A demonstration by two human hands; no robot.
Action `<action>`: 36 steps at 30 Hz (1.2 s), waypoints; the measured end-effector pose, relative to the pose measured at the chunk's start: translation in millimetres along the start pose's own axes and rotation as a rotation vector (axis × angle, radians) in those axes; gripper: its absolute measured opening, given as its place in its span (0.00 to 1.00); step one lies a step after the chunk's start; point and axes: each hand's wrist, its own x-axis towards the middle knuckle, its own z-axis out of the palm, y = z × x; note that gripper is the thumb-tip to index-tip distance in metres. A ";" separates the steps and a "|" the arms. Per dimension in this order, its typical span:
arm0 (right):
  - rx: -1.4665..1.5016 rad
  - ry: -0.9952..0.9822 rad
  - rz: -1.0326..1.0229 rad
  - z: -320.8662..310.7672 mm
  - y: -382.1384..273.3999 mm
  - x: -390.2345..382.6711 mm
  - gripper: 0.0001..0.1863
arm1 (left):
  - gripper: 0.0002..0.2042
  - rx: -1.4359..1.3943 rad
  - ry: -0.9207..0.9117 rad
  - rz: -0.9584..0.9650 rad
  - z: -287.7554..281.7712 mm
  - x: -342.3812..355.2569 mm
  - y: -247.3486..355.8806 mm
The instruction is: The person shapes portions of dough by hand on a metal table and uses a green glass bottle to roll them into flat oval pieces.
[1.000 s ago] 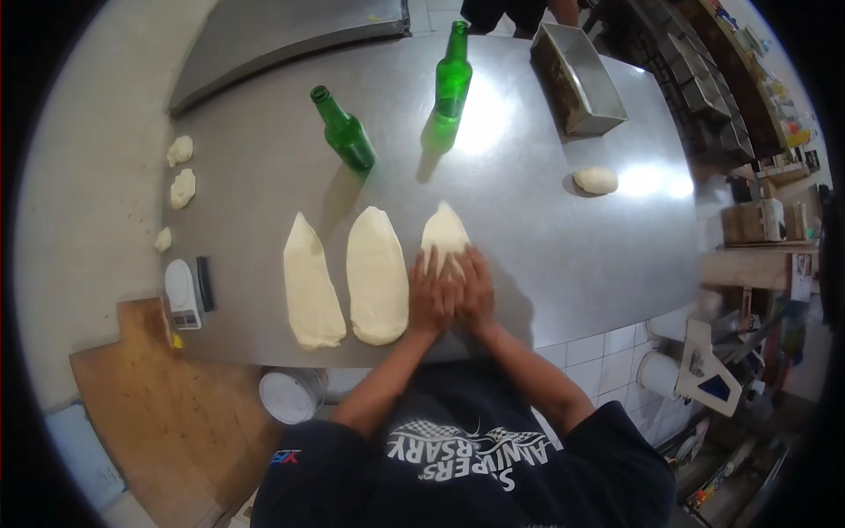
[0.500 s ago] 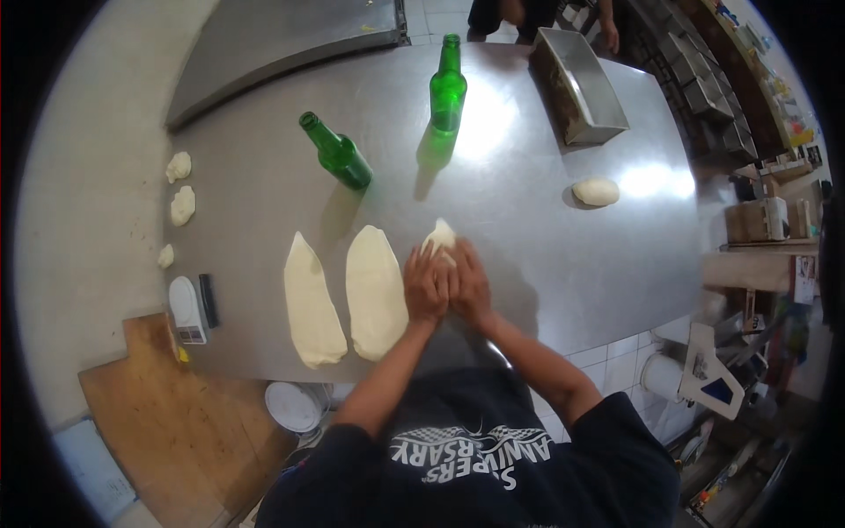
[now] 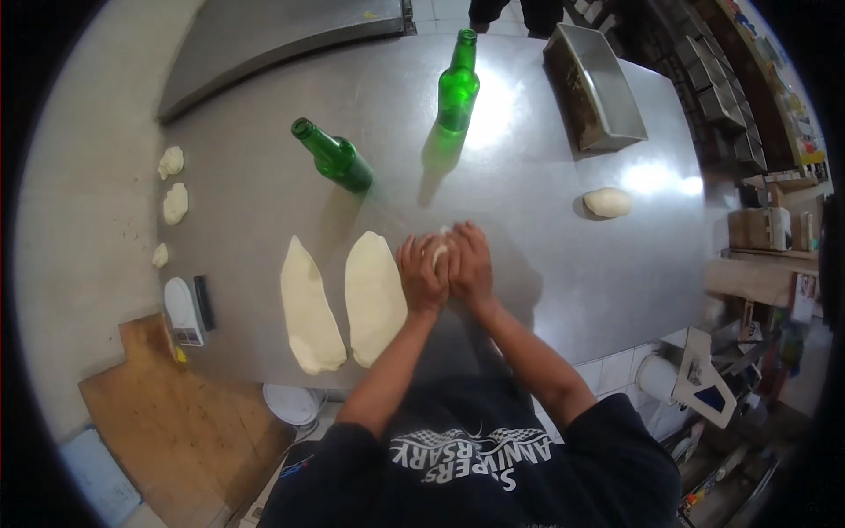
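My left hand [image 3: 424,275] and my right hand [image 3: 470,268] lie side by side on the steel table, fingers curled over a piece of dough [image 3: 441,253]. Only a small pale part of that dough shows between the hands; the rest is hidden under them. Just left of my left hand lies a long flat dough sheet [image 3: 375,295]. Beside it is a second, narrower sheet [image 3: 310,308], pointed at its far end.
Two green bottles [image 3: 458,88] [image 3: 334,158] stand beyond the sheets. Far right are a metal loaf tin [image 3: 607,97] and an oval dough piece [image 3: 607,202]. Small dough lumps [image 3: 175,204] line the left edge, near a white scale [image 3: 181,304]. A person's legs [image 3: 515,13] show behind the table.
The pointed dough tip that stuck out past my fingers is now mostly covered, with both hands curled closer over it. The view has shifted slightly. The person behind shows less.
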 end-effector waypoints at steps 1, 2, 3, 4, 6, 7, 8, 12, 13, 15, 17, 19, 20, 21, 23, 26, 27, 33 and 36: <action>0.111 0.004 0.090 12.2 8.8 15.7 0.15 | 0.17 -0.136 -0.004 -0.062 3.2 22.7 -1.8; 0.220 0.010 0.181 23.3 17.9 30.1 0.15 | 0.18 -0.273 -0.011 -0.124 5.3 42.9 -1.7; 0.338 0.013 0.266 31.7 22.1 41.7 0.14 | 0.19 -0.415 0.005 -0.260 8.2 57.5 -10.4; 0.519 0.012 0.411 35.4 27.7 52.0 0.14 | 0.19 -0.561 0.020 -0.394 14.1 71.0 -19.9; 0.878 0.010 0.707 39.6 37.4 62.3 0.14 | 0.20 -0.645 0.090 -0.490 18.8 72.0 -29.3; 0.752 0.065 0.634 36.9 35.2 62.7 0.14 | 0.20 -0.578 0.161 -0.450 16.1 66.7 -34.3; 0.627 0.120 0.559 28.0 30.7 54.5 0.14 | 0.21 -0.509 0.232 -0.411 12.6 58.1 -37.4; 0.094 0.062 0.129 21.8 23.2 21.6 0.15 | 0.19 -0.048 0.112 0.046 12.0 35.0 1.7; 0.201 0.060 0.208 30.1 22.6 31.4 0.15 | 0.18 -0.042 0.132 -0.029 17.4 41.4 -0.2; 0.423 0.051 0.358 46.0 20.1 51.2 0.15 | 0.17 -0.225 0.129 -0.173 23.4 62.9 -15.5; 0.643 0.076 0.526 44.9 8.6 63.7 0.14 | 0.17 -0.405 0.167 -0.313 15.8 72.8 -45.6; 0.642 0.190 0.502 51.7 19.7 65.3 0.13 | 0.16 -0.340 0.281 -0.339 17.4 71.4 -43.8; 0.516 0.286 0.412 59.6 35.0 56.7 0.13 | 0.15 -0.325 0.326 -0.345 24.0 74.3 -36.6; 0.418 0.297 0.318 63.4 33.6 48.9 0.12 | 0.15 -0.314 0.286 -0.313 34.0 76.8 -31.2; 0.392 0.218 0.377 63.6 20.2 47.2 0.12 | 0.14 -0.249 0.185 -0.294 41.8 56.6 -20.5; 0.569 0.076 0.717 30.2 18.5 58.0 0.11 | 0.13 -0.338 0.106 -0.404 37.0 69.4 9.5; 0.641 0.070 0.767 12.9 18.9 62.7 0.11 | 0.13 -0.425 0.203 -0.344 37.8 66.7 21.5; 0.683 0.476 0.306 -152.4 83.7 43.0 0.09 | 0.14 -0.846 0.029 -0.010 38.6 57.9 191.5; 0.542 0.387 0.341 -215.9 169.6 18.1 0.19 | 0.27 -0.566 -0.393 0.293 77.7 60.1 235.8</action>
